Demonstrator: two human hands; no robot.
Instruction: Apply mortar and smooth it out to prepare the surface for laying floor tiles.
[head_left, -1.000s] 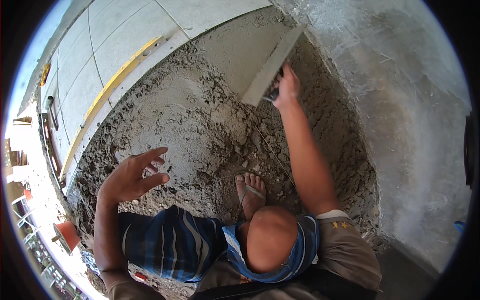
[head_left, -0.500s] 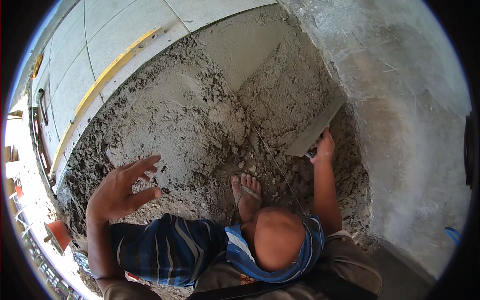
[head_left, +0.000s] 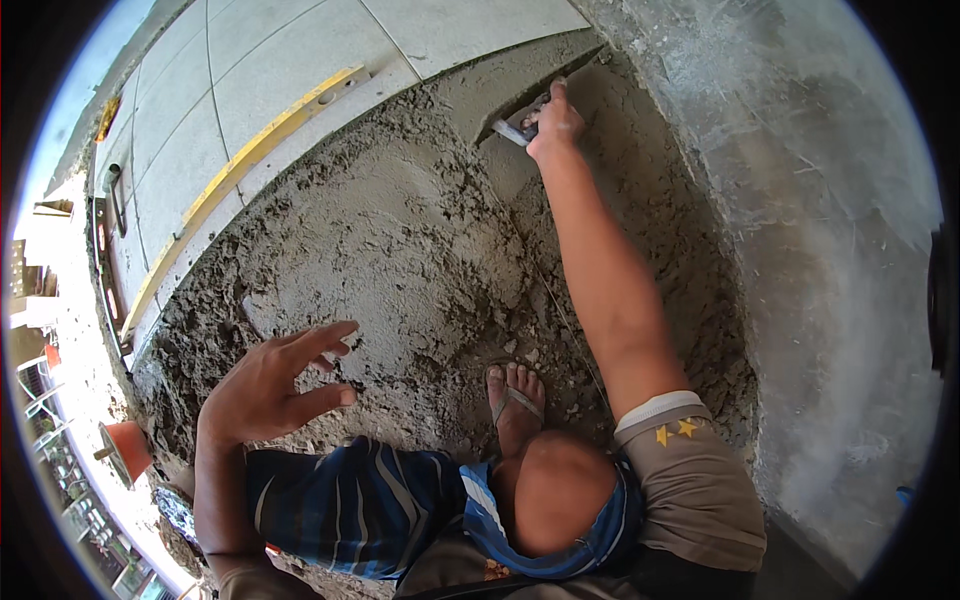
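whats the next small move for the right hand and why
Probably draw the trowel back toward the body: the right hand grips it at the far end of the mortar, near the tiles, while the surface nearer the foot looks lumpy.

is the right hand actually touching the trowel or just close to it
Touching: the head view shows the right hand closed around the grip of the trowel, with no gap between them.
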